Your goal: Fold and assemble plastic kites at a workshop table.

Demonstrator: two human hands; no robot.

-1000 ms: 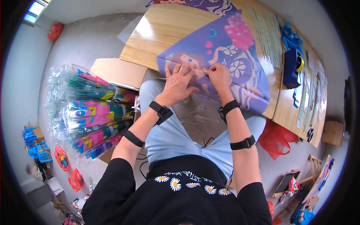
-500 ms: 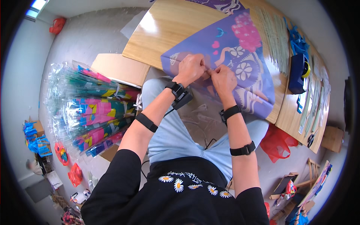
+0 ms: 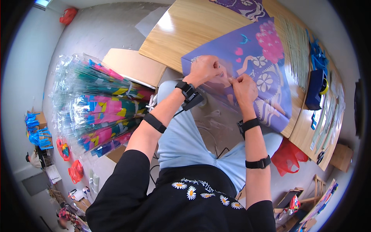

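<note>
A large purple sheet printed with pink balloons, hearts and a dancing figure (image 3: pixel 270 71) lies on the wooden table, its near part hanging over the edge above my lap. My left hand (image 3: pixel 206 69) is on its left part, fingers curled together in a pinch; what they hold, if anything, is hidden. A little to the right, my right hand (image 3: pixel 245 89) pinches thumb against forefinger on the sheet, near the middle of its near side. The two hands are a short gap apart.
Thin pale rods (image 3: pixel 293 50) lie at the table's right. Beyond them stand a dark blue tape dispenser (image 3: pixel 315 91) and blue straps (image 3: pixel 319 56); scissors (image 3: pixel 320 156) lie nearer. Plastic-wrapped colourful bundles (image 3: pixel 112 110) lean at my left beside a cardboard box (image 3: pixel 135 65). A red bag (image 3: pixel 288 156) sits below the table.
My hands have come slightly apart, the left lifting away from the right. The whole view has shifted, so the table and bundles sit further right in the picture.
</note>
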